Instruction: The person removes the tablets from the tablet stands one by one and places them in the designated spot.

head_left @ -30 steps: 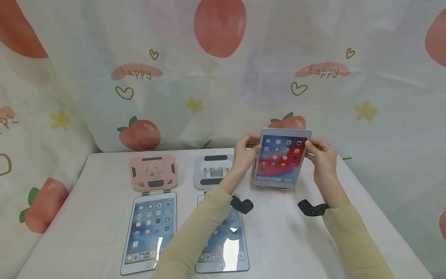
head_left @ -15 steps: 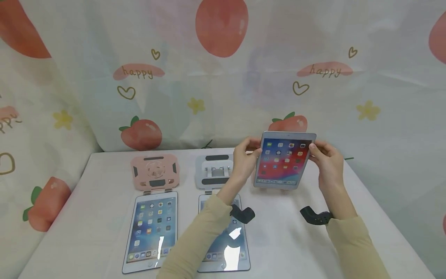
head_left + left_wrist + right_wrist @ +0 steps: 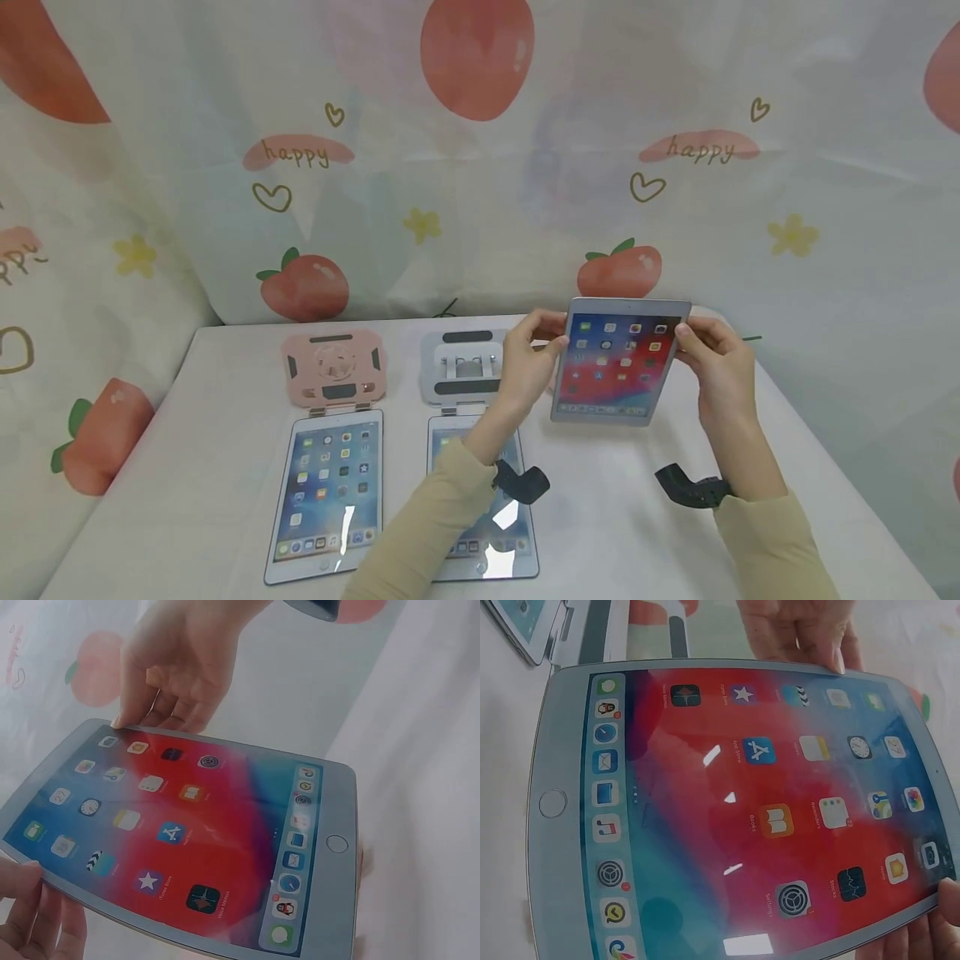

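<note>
A tablet (image 3: 621, 362) with a lit red and blue screen is held up at the table's back right, its top leaning away. My left hand (image 3: 531, 354) pinches its left edge near the top, thumb on the front and fingers behind. Along the opposite edge, my right hand (image 3: 722, 367) grips it the same way. The left wrist view shows the tablet's home button (image 3: 337, 844) at the end away from both hands. Most of what stands behind the tablet is hidden; a pinkish sliver shows past its left edge in the head view.
To the left, a pink tablet stand (image 3: 334, 368) and a pale grey one (image 3: 461, 387) lie on the white table (image 3: 195, 467). A tablet (image 3: 326, 500) lies before the pink stand, another (image 3: 487, 533) before the grey one, partly under my left forearm. A fruit-print cloth (image 3: 480, 208) hangs behind.
Both hands have brought the tablet down and slightly right, and its screen has tipped flatter. The other tablets and stands have stayed in place.
</note>
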`<act>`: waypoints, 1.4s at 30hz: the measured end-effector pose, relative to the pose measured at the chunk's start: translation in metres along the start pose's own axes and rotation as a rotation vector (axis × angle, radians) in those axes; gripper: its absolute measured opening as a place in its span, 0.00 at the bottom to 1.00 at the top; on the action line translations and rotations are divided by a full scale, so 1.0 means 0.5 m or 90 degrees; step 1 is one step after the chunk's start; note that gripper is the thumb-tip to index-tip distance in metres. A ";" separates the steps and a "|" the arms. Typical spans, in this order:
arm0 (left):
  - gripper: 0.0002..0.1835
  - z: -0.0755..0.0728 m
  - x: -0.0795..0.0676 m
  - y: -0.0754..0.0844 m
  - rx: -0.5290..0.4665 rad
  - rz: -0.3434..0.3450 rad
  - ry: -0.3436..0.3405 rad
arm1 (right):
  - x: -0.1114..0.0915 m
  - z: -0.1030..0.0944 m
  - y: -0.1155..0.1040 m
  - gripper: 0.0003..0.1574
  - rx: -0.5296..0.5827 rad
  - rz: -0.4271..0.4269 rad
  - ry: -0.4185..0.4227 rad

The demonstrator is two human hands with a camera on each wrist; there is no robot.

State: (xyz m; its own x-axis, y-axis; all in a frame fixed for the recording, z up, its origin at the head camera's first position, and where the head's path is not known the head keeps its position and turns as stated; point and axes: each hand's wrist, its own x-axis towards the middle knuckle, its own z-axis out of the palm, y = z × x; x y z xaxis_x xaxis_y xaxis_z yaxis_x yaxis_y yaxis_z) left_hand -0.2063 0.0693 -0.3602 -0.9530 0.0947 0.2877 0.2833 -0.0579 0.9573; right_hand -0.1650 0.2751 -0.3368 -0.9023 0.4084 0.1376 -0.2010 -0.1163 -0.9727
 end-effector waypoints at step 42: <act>0.13 -0.005 -0.121 -0.103 -0.130 -0.356 -0.047 | -0.017 -0.137 0.164 0.09 -0.272 0.119 -0.156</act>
State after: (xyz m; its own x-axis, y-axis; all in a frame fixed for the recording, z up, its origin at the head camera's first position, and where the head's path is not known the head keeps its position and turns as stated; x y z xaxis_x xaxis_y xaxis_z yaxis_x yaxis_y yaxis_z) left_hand -0.1636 0.0644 -0.4272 -0.9397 0.2343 -0.2492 -0.2917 -0.1684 0.9416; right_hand -0.1478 0.3240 -0.4307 -0.9810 0.1857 -0.0557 0.0991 0.2332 -0.9674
